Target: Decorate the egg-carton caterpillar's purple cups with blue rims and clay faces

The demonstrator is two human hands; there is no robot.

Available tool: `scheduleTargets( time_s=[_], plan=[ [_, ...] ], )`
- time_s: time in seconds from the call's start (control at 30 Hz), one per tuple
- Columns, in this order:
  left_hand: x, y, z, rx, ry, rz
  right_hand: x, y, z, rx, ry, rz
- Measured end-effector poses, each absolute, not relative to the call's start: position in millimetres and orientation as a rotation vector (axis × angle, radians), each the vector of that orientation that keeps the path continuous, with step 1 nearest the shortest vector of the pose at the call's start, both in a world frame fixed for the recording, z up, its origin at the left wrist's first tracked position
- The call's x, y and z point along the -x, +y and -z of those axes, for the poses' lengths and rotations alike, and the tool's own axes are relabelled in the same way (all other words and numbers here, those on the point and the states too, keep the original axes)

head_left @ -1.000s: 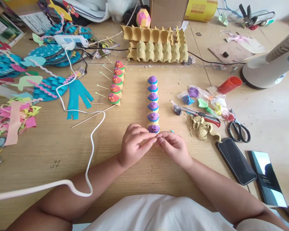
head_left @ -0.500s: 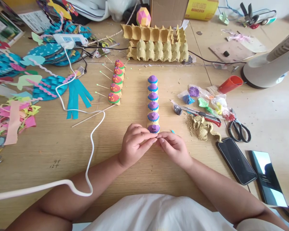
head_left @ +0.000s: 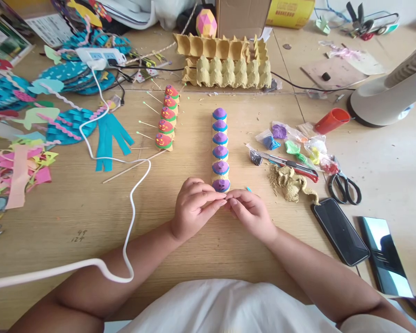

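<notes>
A strip of egg-carton cups capped with purple and blue clay runs up the middle of the wooden table. My left hand and my right hand meet just below its nearest cup. Both hands have their fingertips pinched together over something too small to make out. A second strip with red and green caps lies to the left, with thin pins sticking out of it.
A white cable loops across the left. Paper cut-outs crowd the far left. On the right lie clay bags, a utility knife, scissors, two phones and a fan base. Egg cartons stand behind.
</notes>
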State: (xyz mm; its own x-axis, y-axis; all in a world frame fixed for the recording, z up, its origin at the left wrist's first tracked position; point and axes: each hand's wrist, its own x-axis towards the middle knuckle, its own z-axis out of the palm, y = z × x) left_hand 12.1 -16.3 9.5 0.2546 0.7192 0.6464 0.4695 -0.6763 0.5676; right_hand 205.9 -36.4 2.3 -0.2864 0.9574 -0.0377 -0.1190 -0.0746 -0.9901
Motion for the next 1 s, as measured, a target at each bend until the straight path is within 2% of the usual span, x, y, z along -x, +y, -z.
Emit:
scheduleTargets(
  time_s=[0.33, 1.0],
  plan=[
    [-11.6, -15.9, -7.9, -2.274, 1.098, -1.379, -206.9, -32.0, -1.7, 0.993, -1.068, -1.709],
    [-11.3, -16.4, -8.2, -2.269, 1.116, -1.362, -205.9, -28.3, 3.7, 0.955, -0.893, -1.767]
  ],
)
